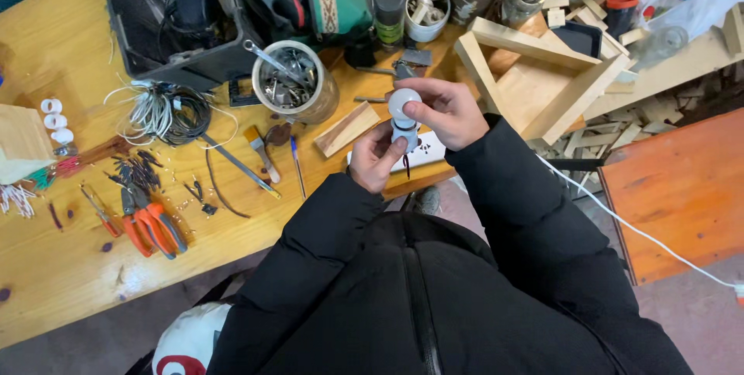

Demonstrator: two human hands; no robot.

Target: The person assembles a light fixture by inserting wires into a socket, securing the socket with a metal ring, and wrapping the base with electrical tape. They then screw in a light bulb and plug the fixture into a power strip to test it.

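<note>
From the head camera we count one white bulb (404, 101), one grey lamp socket (404, 134) under it, and two hands. Our right hand (446, 111) has its fingers curled closed around the bulb's round top. Our left hand (377, 156) is wrapped shut on the socket from below. The bulb sits straight on the socket, both held above the near edge of the wooden workbench (70, 266), over a white power strip (422, 150). The bulb is matte white and globe-shaped; the socket is short and grey, with a dark wire end hanging beneath it.

On the bench we see one tin of metal tools (291, 80), one coil of white and black wire (167, 111), one pair of orange-handled pliers (151, 224), three small white rings (54, 121), and one open wooden frame (542, 73). One white cable (635, 232) runs off to the right.
</note>
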